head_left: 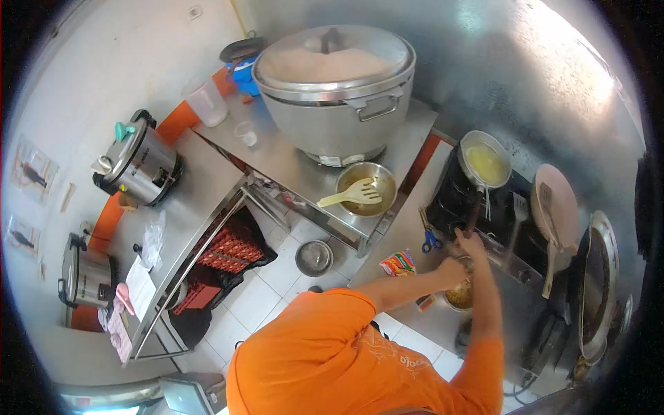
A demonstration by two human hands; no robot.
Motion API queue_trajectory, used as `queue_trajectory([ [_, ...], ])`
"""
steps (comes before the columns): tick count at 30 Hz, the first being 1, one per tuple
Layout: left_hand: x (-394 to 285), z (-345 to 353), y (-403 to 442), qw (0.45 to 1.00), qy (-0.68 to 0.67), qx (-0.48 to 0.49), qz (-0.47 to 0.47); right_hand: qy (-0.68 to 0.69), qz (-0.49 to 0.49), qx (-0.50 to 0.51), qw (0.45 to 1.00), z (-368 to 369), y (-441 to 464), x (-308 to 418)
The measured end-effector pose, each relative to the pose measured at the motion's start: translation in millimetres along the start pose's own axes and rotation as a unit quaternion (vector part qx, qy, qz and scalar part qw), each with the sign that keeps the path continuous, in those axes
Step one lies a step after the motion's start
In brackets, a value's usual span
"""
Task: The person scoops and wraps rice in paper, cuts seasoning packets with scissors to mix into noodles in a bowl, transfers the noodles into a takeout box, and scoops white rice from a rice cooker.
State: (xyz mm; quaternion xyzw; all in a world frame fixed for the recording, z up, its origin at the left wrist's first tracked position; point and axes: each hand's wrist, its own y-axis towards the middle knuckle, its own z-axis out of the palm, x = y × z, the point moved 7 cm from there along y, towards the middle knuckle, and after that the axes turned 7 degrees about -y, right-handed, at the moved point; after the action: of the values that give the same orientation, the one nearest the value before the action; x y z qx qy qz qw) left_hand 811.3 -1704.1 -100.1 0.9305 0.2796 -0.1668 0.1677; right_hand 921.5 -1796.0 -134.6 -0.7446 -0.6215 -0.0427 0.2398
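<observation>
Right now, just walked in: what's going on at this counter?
Someone in an orange shirt is working at the stove. Their right hand is at the end of the dark handle of a pan, which sits on the stove with yellowish contents. Their left hand is at a bowl of food; its grip is unclear. Scissors and a colourful packet lie nearby.
</observation>
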Motion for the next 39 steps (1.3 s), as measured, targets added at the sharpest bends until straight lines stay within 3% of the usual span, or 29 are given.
queue_trajectory([
  [1,-3,-10,-2,1.0,0.004,-0.024,0.018,-0.035,-0.014,0.006,0.999,-12,-12,13],
  [4,9,19,8,0.999,0.014,0.043,-0.012,-0.075,-0.062,-0.136,0.986,-40,-34,-3],
  [7,10,8,5,0.996,-0.061,0.071,-0.001,0.013,0.019,-0.229,0.973,-85,-98,-16],
  [8,9,-3,5,0.992,-0.101,0.078,-0.009,-0.001,0.063,-0.203,0.977,-104,-126,-6],
  [9,2,-19,3,0.996,-0.072,0.018,0.054,0.033,0.054,-0.266,0.962,-109,-145,-13],
  [10,-2,-28,3,0.997,-0.034,0.052,0.047,0.07,0.064,-0.278,0.956,-103,-159,-25],
  [13,-12,-42,8,0.995,-0.023,0.014,0.092,0.055,0.005,-0.197,0.979,-77,-190,-26],
  [18,-15,-35,14,0.983,-0.028,0.011,0.179,-0.075,0.102,-0.116,0.985,-44,-203,1],
  [20,-28,-53,14,0.98,-0.073,0.042,0.181,-0.09,0.095,-0.163,0.978,-31,-202,1],
  [21,-18,-43,14,0.98,-0.041,0.008,0.195,-0.09,0.11,-0.178,0.974,-35,-205,4],
  [22,-18,-40,16,0.985,-0.033,0.002,0.172,-0.009,0.1,-0.185,0.978,-49,-221,14],
  [23,-17,-39,16,0.984,-0.03,0.014,0.176,-0.063,0.134,-0.227,0.962,-37,-212,-3],
  [26,-5,-33,12,0.964,-0.106,-0.004,0.243,0.001,0.201,-0.209,0.957,-17,-209,-26],
  [31,-11,-16,16,0.986,0.024,0.136,0.099,0.04,0.198,-0.217,0.955,-19,-240,-10],
  [33,-41,-6,19,0.98,0.012,0.156,0.124,0.021,0.21,-0.317,0.925,-3,-225,-20],
  [35,-76,-2,22,0.972,-0.027,0.149,0.18,0.005,0.233,-0.334,0.913,5,-212,-28],
  [39,-114,7,20,0.959,-0.056,0.154,0.232,-0.01,0.196,-0.244,0.95,-31,-256,16],
])
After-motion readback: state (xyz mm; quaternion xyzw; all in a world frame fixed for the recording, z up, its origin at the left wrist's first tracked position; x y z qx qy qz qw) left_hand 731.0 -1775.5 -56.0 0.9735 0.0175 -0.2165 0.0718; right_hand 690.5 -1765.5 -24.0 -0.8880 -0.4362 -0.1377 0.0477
